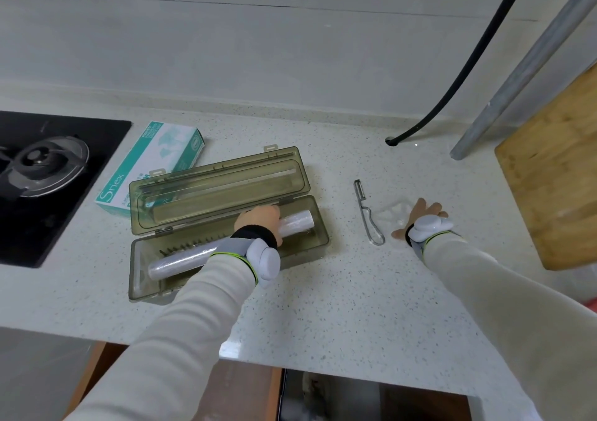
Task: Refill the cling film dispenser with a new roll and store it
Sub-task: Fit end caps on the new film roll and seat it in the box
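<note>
Since the dispenser lies with its lid flipped flat behind the tray, the bay is fully open from above, so the load is a straight drop-in. The roll is already inside the tray, lying lengthwise but skewed: its far end rides high near the tray's right back corner, its near end low at the left front. I'd say it isn't seated yet.

Left hand is over the roll's middle, fingers curled round it. This looks like a grip for steering it down into place. The fingertips are hidden behind the hand, so I can't tell how tight.

Right hand is well right of the dispenser, palm down on the countertop, fingers spread and straight, resting on a crumpled clear wrapper, probably the roll's packaging. It grips nothing; likely just bracing.

A peeler lies between the dispenser and that hand. A green-and-white box sits behind the dispenser's left end.
</note>
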`<move>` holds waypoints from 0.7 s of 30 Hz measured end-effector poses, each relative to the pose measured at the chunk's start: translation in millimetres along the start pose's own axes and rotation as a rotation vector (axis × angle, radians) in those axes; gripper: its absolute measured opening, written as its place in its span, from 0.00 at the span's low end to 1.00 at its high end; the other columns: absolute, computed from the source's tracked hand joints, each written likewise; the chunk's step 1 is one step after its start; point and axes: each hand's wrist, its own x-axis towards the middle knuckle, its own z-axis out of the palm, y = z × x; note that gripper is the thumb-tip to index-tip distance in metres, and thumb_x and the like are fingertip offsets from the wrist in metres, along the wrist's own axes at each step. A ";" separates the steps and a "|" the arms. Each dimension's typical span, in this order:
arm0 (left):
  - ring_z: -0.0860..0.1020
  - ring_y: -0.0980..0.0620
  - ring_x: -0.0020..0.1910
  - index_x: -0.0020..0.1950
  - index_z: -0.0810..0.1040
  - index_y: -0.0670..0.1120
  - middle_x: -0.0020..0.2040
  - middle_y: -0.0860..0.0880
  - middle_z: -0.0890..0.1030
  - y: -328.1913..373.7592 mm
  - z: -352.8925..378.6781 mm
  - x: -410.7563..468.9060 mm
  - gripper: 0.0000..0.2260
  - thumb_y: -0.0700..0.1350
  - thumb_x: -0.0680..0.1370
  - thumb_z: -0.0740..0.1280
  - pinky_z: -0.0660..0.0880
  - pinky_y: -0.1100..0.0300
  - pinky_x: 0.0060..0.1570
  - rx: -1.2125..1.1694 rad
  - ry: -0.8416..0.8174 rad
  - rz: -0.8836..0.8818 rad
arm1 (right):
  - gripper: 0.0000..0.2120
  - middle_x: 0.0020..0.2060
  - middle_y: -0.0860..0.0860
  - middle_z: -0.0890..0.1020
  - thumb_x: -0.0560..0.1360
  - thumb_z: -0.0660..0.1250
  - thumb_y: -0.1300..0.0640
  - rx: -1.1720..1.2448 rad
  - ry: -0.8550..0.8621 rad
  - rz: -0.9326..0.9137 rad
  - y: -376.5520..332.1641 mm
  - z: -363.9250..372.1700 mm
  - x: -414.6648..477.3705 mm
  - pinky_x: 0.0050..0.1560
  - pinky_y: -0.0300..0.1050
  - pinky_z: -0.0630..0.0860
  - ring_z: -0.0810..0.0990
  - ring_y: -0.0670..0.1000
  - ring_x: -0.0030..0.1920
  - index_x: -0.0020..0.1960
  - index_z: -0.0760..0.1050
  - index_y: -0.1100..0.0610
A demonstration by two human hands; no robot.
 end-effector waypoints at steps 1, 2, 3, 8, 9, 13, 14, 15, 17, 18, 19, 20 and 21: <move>0.79 0.45 0.52 0.61 0.73 0.46 0.54 0.46 0.80 -0.1 0.0 0.0 0.16 0.43 0.73 0.67 0.75 0.55 0.49 -0.001 0.001 0.001 | 0.45 0.70 0.58 0.57 0.68 0.66 0.35 0.017 0.014 0.007 0.4 -0.1 -0.8 0.66 0.50 0.65 0.60 0.59 0.71 0.74 0.49 0.56; 0.79 0.45 0.52 0.61 0.73 0.46 0.54 0.46 0.80 -0.2 -0.1 -0.1 0.16 0.43 0.73 0.67 0.75 0.55 0.49 -0.003 0.002 0.000 | 0.44 0.69 0.58 0.57 0.69 0.66 0.35 0.031 0.025 -0.002 1.6 -0.4 -0.6 0.66 0.49 0.65 0.60 0.58 0.71 0.73 0.50 0.56; 0.79 0.45 0.51 0.61 0.74 0.46 0.54 0.46 0.80 0.0 -0.5 -0.2 0.16 0.43 0.73 0.67 0.75 0.55 0.48 -0.007 0.004 -0.001 | 0.43 0.70 0.58 0.56 0.69 0.66 0.36 0.054 0.030 -0.017 3.5 -2.0 0.0 0.66 0.49 0.65 0.59 0.58 0.72 0.73 0.51 0.57; 0.79 0.46 0.52 0.60 0.73 0.46 0.54 0.46 0.79 0.0 -1.1 -0.9 0.16 0.42 0.73 0.67 0.76 0.55 0.49 -0.015 -0.006 -0.007 | 0.23 0.57 0.53 0.75 0.72 0.69 0.46 0.325 -0.053 -0.186 8.2 -15.8 13.0 0.54 0.45 0.69 0.74 0.55 0.60 0.61 0.71 0.57; 0.79 0.46 0.52 0.60 0.73 0.46 0.54 0.46 0.80 -0.2 -0.8 -1.2 0.16 0.42 0.73 0.67 0.76 0.55 0.49 -0.016 -0.010 -0.009 | 0.16 0.52 0.52 0.75 0.73 0.69 0.49 0.393 -0.064 -0.230 8.3 -16.7 14.1 0.51 0.43 0.67 0.75 0.55 0.54 0.56 0.72 0.56; 0.79 0.45 0.51 0.60 0.74 0.46 0.54 0.46 0.80 -0.6 -1.5 -2.6 0.15 0.42 0.73 0.66 0.75 0.55 0.49 -0.026 -0.001 -0.004 | 0.11 0.44 0.56 0.77 0.71 0.71 0.58 0.565 -0.029 -0.266 7.8 -18.2 12.2 0.48 0.45 0.74 0.76 0.53 0.40 0.36 0.69 0.54; 0.79 0.45 0.52 0.60 0.74 0.46 0.54 0.46 0.80 -0.8 -2.2 -3.0 0.15 0.42 0.73 0.66 0.75 0.55 0.49 -0.027 0.001 -0.003 | 0.13 0.45 0.59 0.79 0.70 0.72 0.60 0.609 -0.018 -0.264 6.5 -18.9 10.2 0.52 0.49 0.77 0.78 0.55 0.41 0.34 0.67 0.54; 0.79 0.45 0.52 0.60 0.74 0.46 0.54 0.46 0.80 -1.0 -3.3 -3.5 0.16 0.42 0.73 0.66 0.75 0.55 0.48 -0.028 0.005 -0.002 | 0.13 0.46 0.61 0.80 0.69 0.72 0.61 0.656 -0.005 -0.258 4.7 -20.2 7.3 0.55 0.53 0.78 0.80 0.57 0.44 0.35 0.67 0.55; 0.79 0.45 0.52 0.60 0.74 0.46 0.54 0.46 0.80 -1.0 -4.5 -4.2 0.15 0.43 0.73 0.66 0.76 0.55 0.49 -0.039 0.003 -0.002 | 0.11 0.45 0.62 0.81 0.70 0.71 0.63 0.788 0.026 -0.262 -1.5 -24.9 -1.8 0.50 0.55 0.80 0.82 0.58 0.43 0.41 0.68 0.58; 0.79 0.45 0.52 0.60 0.74 0.46 0.54 0.46 0.80 -1.1 -5.1 -4.7 0.15 0.42 0.73 0.67 0.77 0.54 0.50 -0.046 0.003 -0.003 | 0.12 0.43 0.61 0.80 0.71 0.70 0.64 0.873 0.037 -0.278 -5.6 -28.8 -7.5 0.42 0.52 0.81 0.81 0.56 0.37 0.43 0.66 0.58; 0.79 0.45 0.51 0.60 0.74 0.46 0.54 0.46 0.80 -1.4 -5.5 -5.5 0.15 0.42 0.73 0.67 0.77 0.54 0.51 -0.050 0.004 -0.004 | 0.12 0.42 0.60 0.77 0.72 0.68 0.66 0.973 0.036 -0.302 -10.0 -33.7 -14.8 0.34 0.47 0.78 0.79 0.54 0.32 0.42 0.64 0.56; 0.79 0.45 0.51 0.60 0.74 0.46 0.54 0.46 0.80 -1.5 -6.3 -6.3 0.15 0.42 0.73 0.67 0.77 0.54 0.51 -0.054 0.006 -0.004 | 0.15 0.42 0.62 0.76 0.73 0.65 0.67 1.075 0.030 -0.327 -15.1 -38.8 -21.1 0.29 0.43 0.74 0.77 0.53 0.30 0.39 0.61 0.55; 0.79 0.45 0.51 0.60 0.74 0.46 0.53 0.46 0.80 -1.5 -6.4 -6.6 0.15 0.42 0.73 0.67 0.77 0.54 0.51 -0.058 0.009 -0.005 | 0.17 0.43 0.65 0.76 0.74 0.64 0.68 1.156 0.027 -0.359 -20.1 -44.2 -26.8 0.29 0.42 0.72 0.76 0.53 0.31 0.37 0.58 0.54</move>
